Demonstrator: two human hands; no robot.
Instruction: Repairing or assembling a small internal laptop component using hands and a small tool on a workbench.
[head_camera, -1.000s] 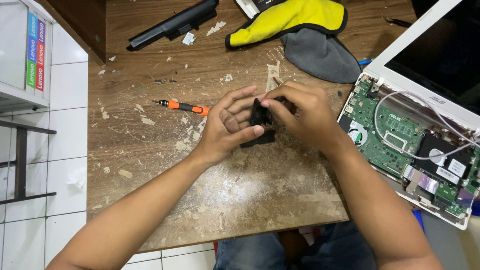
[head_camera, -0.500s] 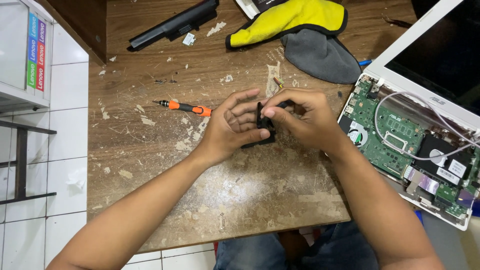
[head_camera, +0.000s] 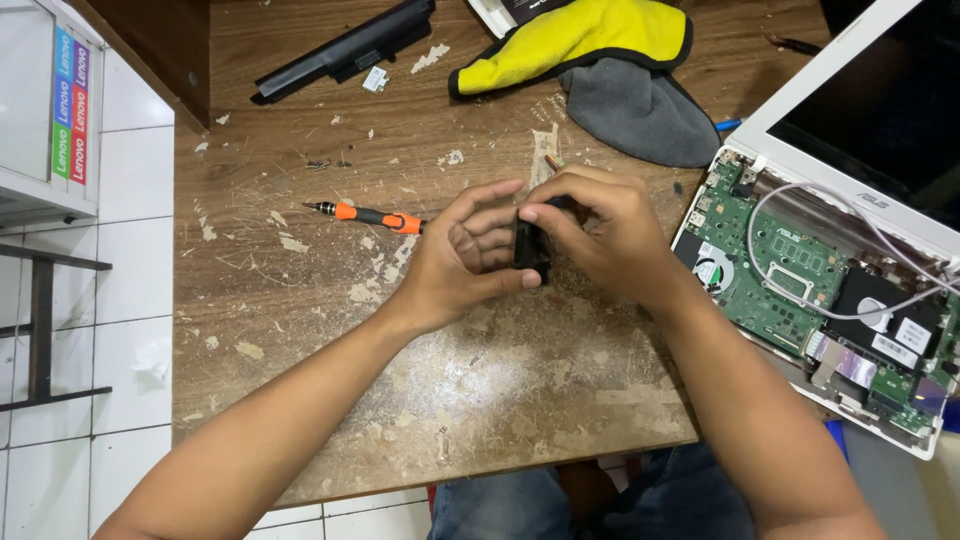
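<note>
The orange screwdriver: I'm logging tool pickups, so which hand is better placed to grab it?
Probably the left hand: the orange screwdriver lies on the wooden table just beyond its fingers. The right hand sits farther away, pinching the small black part.

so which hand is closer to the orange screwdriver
Left. The left hand sits just right of the orange screwdriver, close to its handle end. The right hand is farther right, beyond the small black part both hands hold.
</note>
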